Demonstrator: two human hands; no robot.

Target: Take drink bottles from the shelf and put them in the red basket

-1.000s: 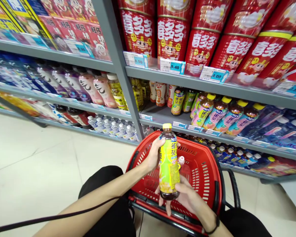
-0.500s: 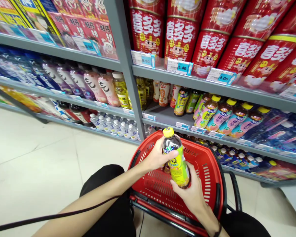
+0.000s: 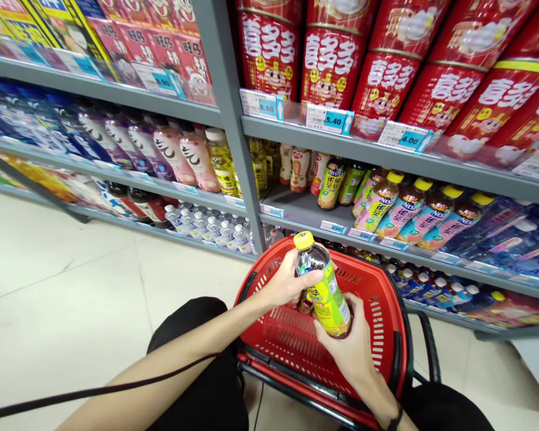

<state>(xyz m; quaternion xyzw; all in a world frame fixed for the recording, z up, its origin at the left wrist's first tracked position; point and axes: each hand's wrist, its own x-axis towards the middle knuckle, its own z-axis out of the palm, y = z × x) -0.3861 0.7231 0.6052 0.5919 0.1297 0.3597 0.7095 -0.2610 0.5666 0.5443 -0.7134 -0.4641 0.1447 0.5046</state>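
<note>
Held in both hands just below the center of the frame, over a red shopping basket [image 3: 363, 281]: a yellow-capped tea bottle [image 3: 330, 304], tilted with its cap toward the upper left. Wrapped about its upper part, the grip of the left hand [image 3: 290, 281]; wrapped about its lower part, the grip of the right hand [image 3: 353, 341]. Largely hidden behind the bottle: the fingers of both hands. Mostly covered beside the left hand, too little showing to name: a dark item [image 3: 305, 302] in the basket. Cropped by the upper edge of the frame: stacked red cans [image 3: 269, 54]. Cut off along the bottom edge: both forearms, black-clad legs [image 3: 193, 365] and a dark wristband [image 3: 395, 416]. Blurred at far left: blue bottles [image 3: 22, 117] on a shelf.

Turned since one second earlier from nearly upright to leaning, with a different side of the label toward the camera. Lost from view since then: a pale-capped bottle inside the basket. Little changed from half a second ago.
</note>
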